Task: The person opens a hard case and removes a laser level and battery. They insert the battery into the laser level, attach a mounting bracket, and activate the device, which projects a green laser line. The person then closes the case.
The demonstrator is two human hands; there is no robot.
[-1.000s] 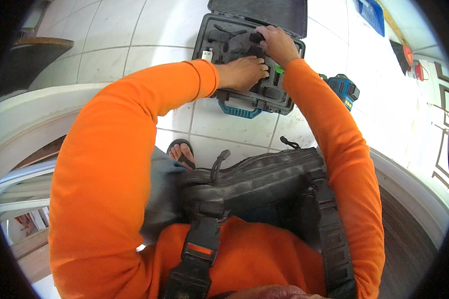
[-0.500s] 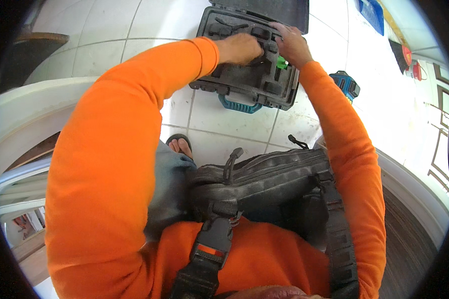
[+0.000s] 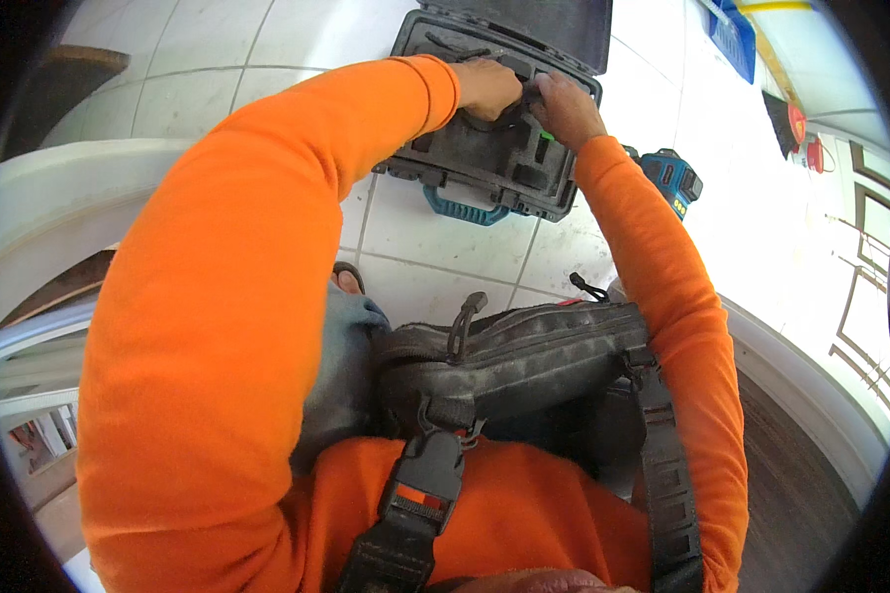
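A black hard case with a teal handle lies with its lid up on the tiled floor ahead of me. Dark foam with cut-out recesses fills its base. Over the middle of the foam my left hand is closed, fingers curled down around something dark. Close beside it, at the right side of the case, my right hand is closed too, fingertips bent toward the left hand. What either holds is too dark and hidden to name. A small green piece shows just below my right hand.
A teal and black device stands on the floor right of the case. A black bag hangs on straps at my front. White curved edges flank me. A blue dustpan-like thing is at the far right.
My right hand has come down from the case's upper edge toward my left hand, its fingers curling in. Less of the green piece shows. My left hand has shifted slightly.
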